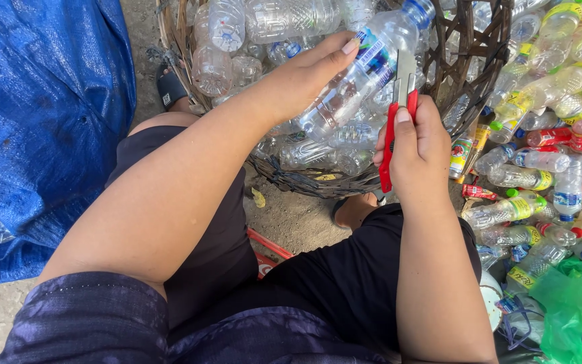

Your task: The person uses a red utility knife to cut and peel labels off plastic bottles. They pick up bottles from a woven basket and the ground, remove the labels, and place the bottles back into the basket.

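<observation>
Left hand (pixel 304 74): wrapped around a clear plastic bottle (pixel 365 67), fingers over the top side, thumb hidden underneath. The bottle is tilted, its blue cap (pixel 420 9) pointing up-right, its base down-left under the palm. It has a blue-and-white label near the neck, just past the fingertips.

Right hand (pixel 417 145): clenched on a red utility knife (pixel 395 121), thumb pressed along the handle. The blade end points up and sits against or right next to the bottle's side, just below the label; can't tell if it's actually in contact.

The bottle is held over a woven basket (pixel 469 61), between the two hands, left hand on the lower half, knife at the upper half.

The basket is full of clear empty bottles. To the right of the right hand there's a loose pile of bottles (pixel 547 121) on the ground, many with yellow-green labels and green caps, plus a green plastic bag (pixel 574 303) bottom right. A blue tarp (pixel 42 114) lies to the left of the left arm. The person is seated, dark shorts, knees either side of the basket.
</observation>
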